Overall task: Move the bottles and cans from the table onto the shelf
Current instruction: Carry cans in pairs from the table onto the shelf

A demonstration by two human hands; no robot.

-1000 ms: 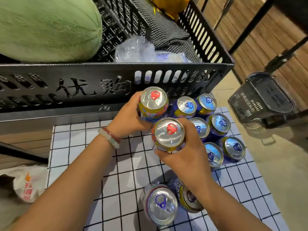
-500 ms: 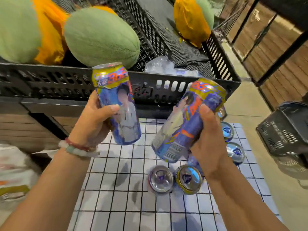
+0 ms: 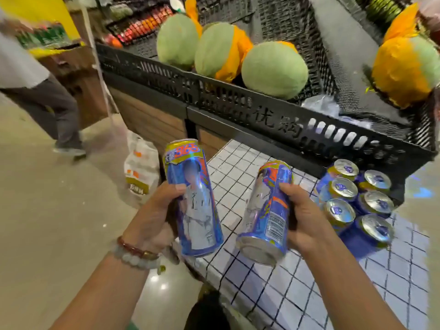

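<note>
My left hand grips a tall blue and yellow can, held nearly upright over the table's left edge. My right hand grips a second blue can, tilted with its bottom toward me. Both cans are in the air above the white checked tablecloth. Several more blue cans stand clustered on the table to the right of my right hand.
A black plastic crate stand with green melons runs behind the table. A white printed bag sits on the floor at the left. A person walks at the far left. Produce shelves show in the background.
Both hands lifted their cans off the table and carried them left. My view has swung to the left, bringing the floor, the bag and the walking person into sight.
</note>
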